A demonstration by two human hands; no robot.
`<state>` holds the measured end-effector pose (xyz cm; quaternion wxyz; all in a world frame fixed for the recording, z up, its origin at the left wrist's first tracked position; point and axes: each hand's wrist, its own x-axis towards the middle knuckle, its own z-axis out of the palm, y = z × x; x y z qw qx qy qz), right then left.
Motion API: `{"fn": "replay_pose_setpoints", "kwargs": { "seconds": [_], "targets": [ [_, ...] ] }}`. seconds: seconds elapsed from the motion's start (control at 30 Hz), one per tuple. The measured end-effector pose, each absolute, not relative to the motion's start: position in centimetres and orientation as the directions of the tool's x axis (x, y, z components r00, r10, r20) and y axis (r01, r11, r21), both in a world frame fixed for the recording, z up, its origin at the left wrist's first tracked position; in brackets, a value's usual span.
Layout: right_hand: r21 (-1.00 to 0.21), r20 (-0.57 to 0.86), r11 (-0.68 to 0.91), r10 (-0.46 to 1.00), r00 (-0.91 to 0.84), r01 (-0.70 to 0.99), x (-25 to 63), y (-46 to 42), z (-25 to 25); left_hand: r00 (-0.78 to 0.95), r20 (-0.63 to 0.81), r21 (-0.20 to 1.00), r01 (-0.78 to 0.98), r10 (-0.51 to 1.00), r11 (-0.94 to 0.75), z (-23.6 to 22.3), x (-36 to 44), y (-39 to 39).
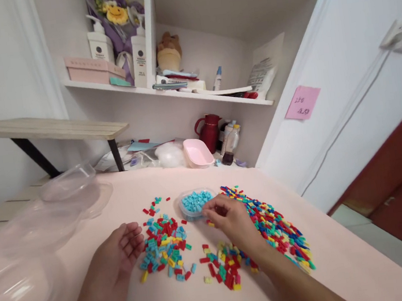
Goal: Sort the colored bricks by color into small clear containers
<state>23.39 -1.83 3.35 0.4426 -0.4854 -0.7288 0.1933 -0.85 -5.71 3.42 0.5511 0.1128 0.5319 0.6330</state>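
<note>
My right hand (233,219) reaches over the near right edge of a clear plastic container (185,212) filled with light blue toy bricks (197,201). Its thumb and index finger are pinched together; whatever may be between them is hidden. My left hand (123,250) rests with loosely curled, parted fingers and the palm turned inward, with nothing visible in it. Beside its fingertips lies a mixed pile of small bricks (166,242) in blue, red, yellow and green. A smaller, mostly red and yellow pile (226,267) lies below my right wrist.
A large multicoloured brick pile (276,224) spreads to the right. Clear empty plastic containers (34,224) stand at the left. Along the back are a pink tub (198,153), a dark red jug (210,131) and a bottle (231,144). A wooden-topped stand (48,130) overhangs the back left.
</note>
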Motion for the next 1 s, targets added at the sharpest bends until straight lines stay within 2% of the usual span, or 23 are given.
{"fn": "replay_pose_setpoints", "kwargs": {
  "seconds": [0.07, 0.17, 0.23, 0.33, 0.43, 0.53, 0.67, 0.8, 0.93, 1.0],
  "targets": [
    [-0.748, 0.469, 0.423, 0.882, -0.044, 0.511, 23.8, -0.7, 2.8, -0.361, -0.445, 0.8, -0.572, 0.82, 0.183, 3.2, -0.8, -5.6],
    [-0.711, 0.489, 0.427, 0.871, -0.044, 0.558, 24.5, 0.3, 2.1, -0.347, -0.439, 0.803, -0.566, 0.829, 0.188, 2.9, -1.0, -5.3],
    [-0.632, 0.544, 0.484, 0.833, -0.098, 0.606, 24.8, 0.3, 1.9, -0.343, -0.436, 0.8, -0.571, 0.832, 0.184, 2.6, -1.1, -5.2],
    [-0.449, 0.609, 0.571, 0.758, -0.232, 0.687, 24.8, -0.4, 2.1, -0.348, -0.432, 0.798, -0.577, 0.832, 0.173, 2.5, -1.4, -5.1],
    [-0.258, 0.554, 0.567, 0.75, -0.361, 0.782, 24.5, -1.1, 2.5, -0.345, -0.441, 0.789, -0.588, 0.828, 0.175, 2.5, -1.5, -5.1],
    [-0.165, 0.487, 0.512, 0.785, -0.382, 0.843, 24.5, -1.2, 2.7, -0.336, -0.444, 0.784, -0.594, 0.831, 0.18, 2.3, -1.5, -5.1],
    [-0.147, 0.474, 0.454, 0.812, -0.34, 0.879, 24.7, -1.1, 2.6, -0.336, -0.422, 0.8, -0.575, 0.842, 0.171, 2.2, -1.5, -5.1],
    [-0.147, 0.479, 0.518, 0.783, -0.398, 0.842, 24.6, -1.5, 2.5, -0.329, -0.44, 0.794, -0.577, 0.836, 0.191, 2.9, -1.4, -5.5],
    [-0.247, 0.602, 0.584, 0.718, -0.35, 0.773, 24.1, -3.2, 3.7, -0.336, -0.424, 0.794, -0.585, 0.841, 0.167, 3.6, -1.2, -5.6],
    [-0.335, 0.593, 0.661, 0.702, -0.395, 0.671, 23.5, -4.4, 4.5, -0.35, -0.426, 0.792, -0.59, 0.834, 0.157, 3.7, -1.2, -5.6]
  ]
}}
